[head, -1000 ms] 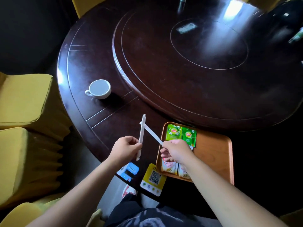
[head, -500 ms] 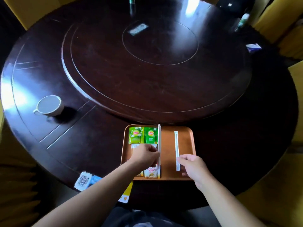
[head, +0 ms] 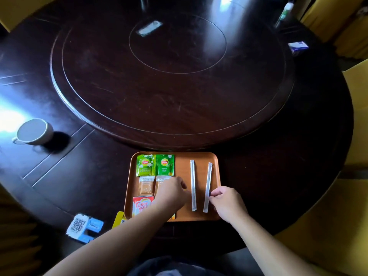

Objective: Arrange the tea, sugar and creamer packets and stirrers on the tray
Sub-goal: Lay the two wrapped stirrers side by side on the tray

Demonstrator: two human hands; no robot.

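An orange-brown tray sits at the near edge of the table. Along its left side lie two green tea packets, a sugar packet with a second one half under my left hand, and a red creamer packet. Two white wrapped stirrers lie lengthwise on the right half, the left stirrer straight and the right stirrer slightly slanted. My left hand hovers just left of the left stirrer, holding nothing. My right hand pinches the right stirrer near its lower part.
A white cup stands at the left on the dark round table, whose raised turntable fills the middle. A QR-code card and a yellow card lie left of the tray. A small box is far right. Yellow chairs surround the table.
My left hand let go of the left stirrer, which now lies flat farther right on the tray. My right hand still holds the right stirrer, now slightly slanted. The view moved closer.
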